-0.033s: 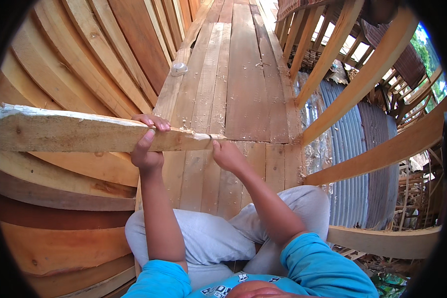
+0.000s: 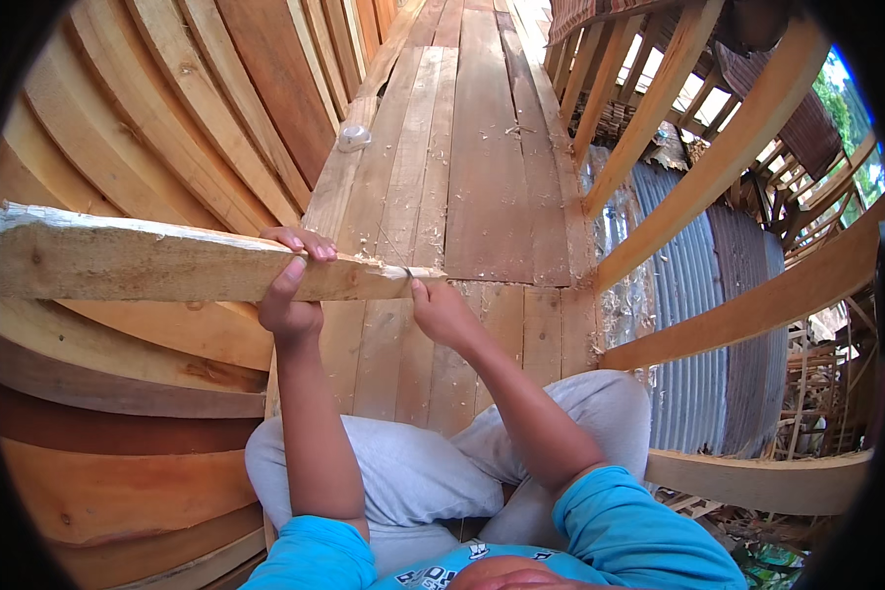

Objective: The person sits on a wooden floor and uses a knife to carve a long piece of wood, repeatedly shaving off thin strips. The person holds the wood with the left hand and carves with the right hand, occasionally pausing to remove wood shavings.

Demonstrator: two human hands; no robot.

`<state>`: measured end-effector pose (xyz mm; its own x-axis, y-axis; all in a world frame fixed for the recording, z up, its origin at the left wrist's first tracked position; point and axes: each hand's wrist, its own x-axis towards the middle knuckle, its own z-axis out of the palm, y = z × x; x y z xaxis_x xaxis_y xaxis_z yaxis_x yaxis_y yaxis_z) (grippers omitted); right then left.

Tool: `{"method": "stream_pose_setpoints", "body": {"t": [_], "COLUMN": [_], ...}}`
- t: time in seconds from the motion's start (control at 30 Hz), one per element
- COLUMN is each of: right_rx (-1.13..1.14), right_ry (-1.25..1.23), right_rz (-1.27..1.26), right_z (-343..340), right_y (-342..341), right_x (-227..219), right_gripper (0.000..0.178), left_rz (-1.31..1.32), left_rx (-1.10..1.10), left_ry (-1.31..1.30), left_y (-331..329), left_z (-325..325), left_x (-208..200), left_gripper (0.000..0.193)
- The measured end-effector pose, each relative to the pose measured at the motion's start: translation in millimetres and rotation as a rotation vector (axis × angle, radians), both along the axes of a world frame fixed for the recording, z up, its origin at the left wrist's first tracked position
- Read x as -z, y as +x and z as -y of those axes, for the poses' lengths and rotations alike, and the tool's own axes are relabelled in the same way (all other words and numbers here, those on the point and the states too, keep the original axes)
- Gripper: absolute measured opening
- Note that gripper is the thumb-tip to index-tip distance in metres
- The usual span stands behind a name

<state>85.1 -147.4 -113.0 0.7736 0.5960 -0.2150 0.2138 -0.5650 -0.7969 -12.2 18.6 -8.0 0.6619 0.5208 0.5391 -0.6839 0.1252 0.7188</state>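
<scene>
A long wooden plank (image 2: 147, 261) with a rough, pale upper edge lies crosswise in front of me, its splintered narrow end toward the middle. My left hand (image 2: 295, 270) grips it, thumb on the near face and fingers over the top. At the narrow end, my right hand (image 2: 441, 310) is closed in a fist with the thumb against the wood. A thin dark strip, perhaps a blade, crosses the plank's end by that thumb. The rest of whatever this hand holds is hidden.
Wood shavings dot the plank floor (image 2: 492, 187). A small clear round container (image 2: 354, 138) lies near the board wall (image 2: 157, 128) on the left. On the right run open wooden slats (image 2: 703, 162), with corrugated metal sheets (image 2: 693, 324) beyond them.
My right hand has shifted slightly left along the plank's end, the dark strip with it. My left hand keeps its grip and the plank stays nearly in place.
</scene>
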Motion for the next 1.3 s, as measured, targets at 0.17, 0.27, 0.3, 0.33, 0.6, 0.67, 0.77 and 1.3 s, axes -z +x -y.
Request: {"method": "stream_pose_setpoints", "body": {"t": [0.17,0.27,0.3,0.33,0.6,0.67,0.77,1.3], "right_rx": [0.046,0.111,0.129,0.123,-0.065,0.078,0.139,-0.023], "right_ry": [0.054,-0.013,-0.052,-0.053,0.124,-0.016,-0.014,0.022], "right_rz": [0.045,0.017,-0.012,-0.025,-0.059,0.049,0.136,-0.029], "right_z": [1,10,13,13,-4,17,17,-1], "right_y": [2,20,23,24,-11,24,27,-7], "right_x": [11,40,44,42,-33,35,56,-37], "right_gripper": [0.051,0.05,0.05,0.05,0.055,0.052,0.05,0.054], "left_rz": [0.004,0.013,0.006,0.006,-0.008,0.011,0.023,0.001], "left_rx": [-0.01,-0.02,-0.037,-0.053,-0.047,-0.021,0.007,-0.019], "left_ry": [-0.015,-0.044,-0.051,-0.058,-0.008,-0.024,-0.037,0.014], "left_y": [1,1,2,4,-5,6,5,-3], "left_z": [7,7,9,10,2,11,7,-2], "left_x": [-3,-3,-5,-7,0,-6,-4,0], "left_gripper": [0.027,0.025,0.025,0.025,0.027,0.027,0.026,0.026]}}
